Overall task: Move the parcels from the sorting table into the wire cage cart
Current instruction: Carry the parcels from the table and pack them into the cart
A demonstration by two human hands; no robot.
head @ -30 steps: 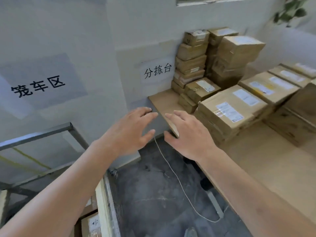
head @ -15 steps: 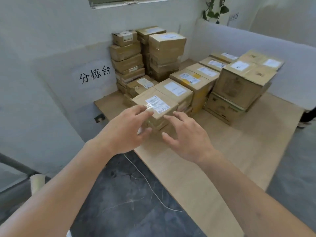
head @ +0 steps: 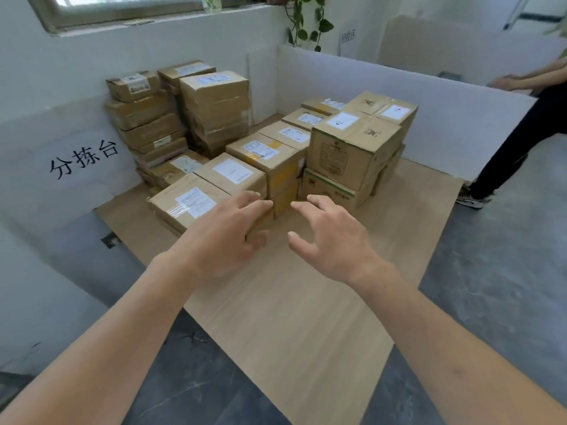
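Head view: your 2 hands reach over the sorting table (head: 306, 317) toward the nearest parcel.
Left hand (head: 224, 237): fingers spread and nearly straight, over the near right corner of the front parcel (head: 190, 204); you look to be touching its top, though contact is hard to confirm. Nothing is gripped.
Right hand (head: 331, 240): fingers spread and loosely bent, in the air just right of that parcel, holding nothing.
Front parcel: low brown box with a white label, at the near left edge of the group, on another flat box.
Other parcels: a row of labelled boxes runs away behind it; a tall stack (head: 147, 118) stands at the far left against the wall; 2 large cartons (head: 352, 154) sit stacked to the right.
Wire cage cart: not in this view.
Bystander: a person's leg (head: 506, 154) stands at the far right, well apart from the table.
Step in hand: I judge this the reach before a pickup; no parcel is lifted yet.
Next move: bring your right hand against the parcel's right side, your left to the opposite side, squeeze evenly, lift clear of the box beneath, then turn toward the cart.
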